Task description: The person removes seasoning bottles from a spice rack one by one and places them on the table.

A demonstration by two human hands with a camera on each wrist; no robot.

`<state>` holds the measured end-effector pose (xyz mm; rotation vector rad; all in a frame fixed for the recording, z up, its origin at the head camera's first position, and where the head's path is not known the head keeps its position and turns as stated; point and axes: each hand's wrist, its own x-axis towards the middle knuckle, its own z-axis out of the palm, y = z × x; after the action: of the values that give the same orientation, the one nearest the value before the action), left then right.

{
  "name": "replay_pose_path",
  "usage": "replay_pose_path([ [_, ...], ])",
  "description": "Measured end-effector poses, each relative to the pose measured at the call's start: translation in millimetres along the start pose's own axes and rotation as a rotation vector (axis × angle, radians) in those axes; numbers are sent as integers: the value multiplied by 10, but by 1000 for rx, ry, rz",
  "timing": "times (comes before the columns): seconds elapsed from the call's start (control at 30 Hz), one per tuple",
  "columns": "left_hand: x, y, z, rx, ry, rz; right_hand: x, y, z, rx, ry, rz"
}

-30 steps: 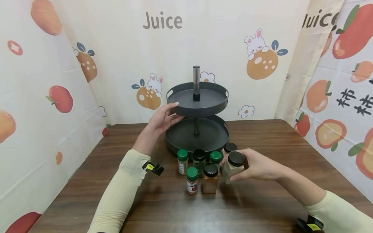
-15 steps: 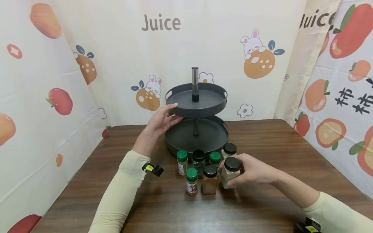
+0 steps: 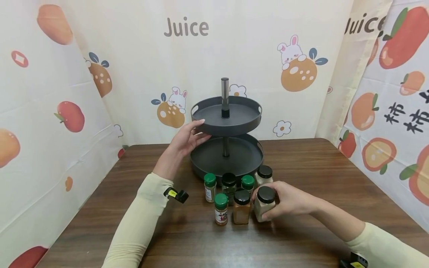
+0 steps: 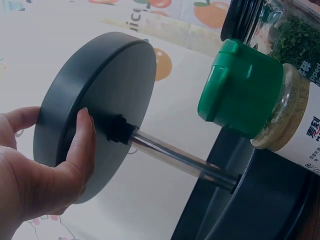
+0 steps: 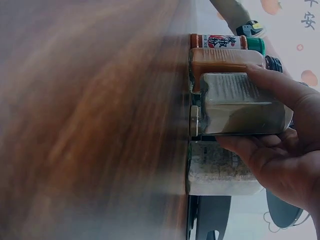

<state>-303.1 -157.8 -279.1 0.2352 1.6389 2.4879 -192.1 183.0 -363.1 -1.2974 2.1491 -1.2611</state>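
My left hand (image 3: 187,140) grips the upper tier of a dark grey two-tier round tray (image 3: 231,129), thumb at its rim and fingers underneath. In the left wrist view the same tray (image 4: 75,85) shows its central post running down to the lower tier. My right hand (image 3: 289,199) holds a square spice jar (image 3: 264,206) with a black lid and pale contents, upright at the right end of a group of jars. The right wrist view has the base of this spice jar (image 5: 240,107) close over the table, with fingers and thumb on opposite sides.
Left of the held jar stand a black-lidded jar of orange-brown powder (image 3: 241,212) and a green-capped bottle (image 3: 221,214). Behind are another green-capped bottle (image 3: 210,190), a dark herb jar (image 3: 229,188), a green-capped jar (image 3: 248,182) and a pale jar (image 3: 264,175). Printed curtains surround the wooden table (image 3: 151,208).
My right hand has lowered the pale spice jar toward the table and slightly left, bringing it beside the orange-brown jar. The left hand keeps its grip on the upper tier.
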Motion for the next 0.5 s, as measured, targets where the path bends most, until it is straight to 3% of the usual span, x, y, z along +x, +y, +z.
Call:
replay_pose_path([
  [0.5, -1, -7, -8, 4, -5, 14, 4, 43, 52, -35, -2, 53],
])
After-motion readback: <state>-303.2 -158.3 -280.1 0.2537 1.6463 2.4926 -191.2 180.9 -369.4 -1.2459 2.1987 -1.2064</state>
